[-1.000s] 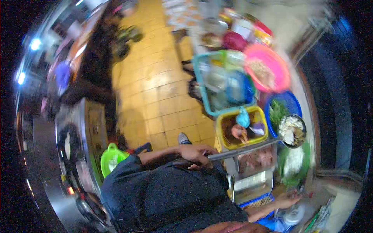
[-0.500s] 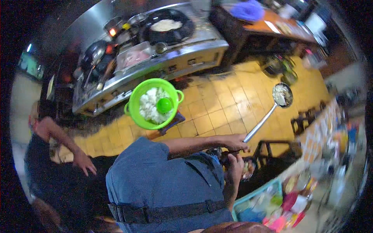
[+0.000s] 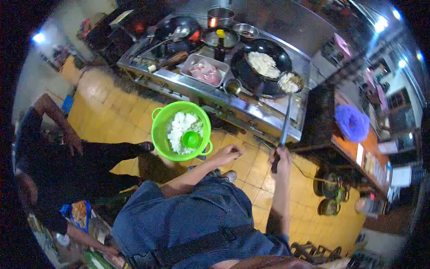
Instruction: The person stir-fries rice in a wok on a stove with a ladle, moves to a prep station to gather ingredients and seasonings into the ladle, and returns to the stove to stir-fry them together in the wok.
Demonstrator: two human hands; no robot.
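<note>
- Yellow tiles [image 3: 105,96] cover the kitchen floor before a steel stove [image 3: 181,89].
- The right hand [image 3: 282,160] wraps tightly around the dark grip of a long ladle [image 3: 287,117]; its bowl sits at the right rim of a black wok [image 3: 283,56], touching or just above, I cannot tell.
- The left hand [image 3: 228,154] hangs half-curled beside a green basin [image 3: 157,139]; whether its fingertips meet, I cannot tell.
- A tilt of the wrist could spill the load onto the stove, I judge; a knock against the rim could too.
- The ladle looks long and grey-shafted, its round bowl heaped with whitish pieces [image 3: 289,82].
</note>
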